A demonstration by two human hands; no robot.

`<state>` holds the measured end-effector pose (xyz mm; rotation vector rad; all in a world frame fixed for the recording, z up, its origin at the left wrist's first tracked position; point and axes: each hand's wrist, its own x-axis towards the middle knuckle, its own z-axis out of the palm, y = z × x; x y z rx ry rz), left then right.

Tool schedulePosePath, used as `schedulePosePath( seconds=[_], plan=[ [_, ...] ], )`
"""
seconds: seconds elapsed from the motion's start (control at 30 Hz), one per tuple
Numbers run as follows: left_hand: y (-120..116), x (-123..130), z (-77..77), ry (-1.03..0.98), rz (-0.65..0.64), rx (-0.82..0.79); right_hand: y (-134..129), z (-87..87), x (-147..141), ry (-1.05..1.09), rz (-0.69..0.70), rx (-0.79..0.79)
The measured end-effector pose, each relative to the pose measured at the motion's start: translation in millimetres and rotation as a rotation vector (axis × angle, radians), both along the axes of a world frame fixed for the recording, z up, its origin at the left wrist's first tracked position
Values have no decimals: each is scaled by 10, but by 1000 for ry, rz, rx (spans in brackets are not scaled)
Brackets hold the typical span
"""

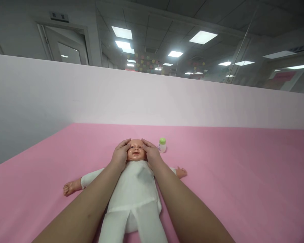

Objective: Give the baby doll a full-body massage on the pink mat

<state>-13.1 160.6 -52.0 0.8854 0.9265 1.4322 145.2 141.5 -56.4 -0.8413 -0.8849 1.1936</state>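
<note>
A baby doll [135, 182] in a white cloth top and trousers lies on its back, arms spread wide, with its smiling face upward. My left hand [121, 153] cups one side of the doll's head [136, 151], fingertips resting by the forehead and temple. On the opposite side, my right hand [152, 153] holds the head in the same way. Between both hands the eyes, nose and mouth stay visible. Just beyond my right hand stands a small white bottle [162, 145] with a green cap, upright.
The doll lies on a pink padded surface [230, 175]. A white panel [167, 99] rises along its back edge, and another white side [22, 111] borders the left. Behind are glass, ceiling lights and a door [66, 47].
</note>
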Motion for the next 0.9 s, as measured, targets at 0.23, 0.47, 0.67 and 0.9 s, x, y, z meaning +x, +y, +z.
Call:
schedulePosePath(
  seconds=[0.23,0.47,0.67,0.9],
  plan=[
    [-63,-8,37,102,-15,105,-50,63,-51,-174,-72,52],
    [-79,-5,50,295,74,161,-64,122,-75,-394,-176,21],
    [-19,-2,1,298,88,149,24,59,-104,-344,-228,47],
    [37,3,-53,207,90,89,75,12,-65,-217,-160,18]
  ],
)
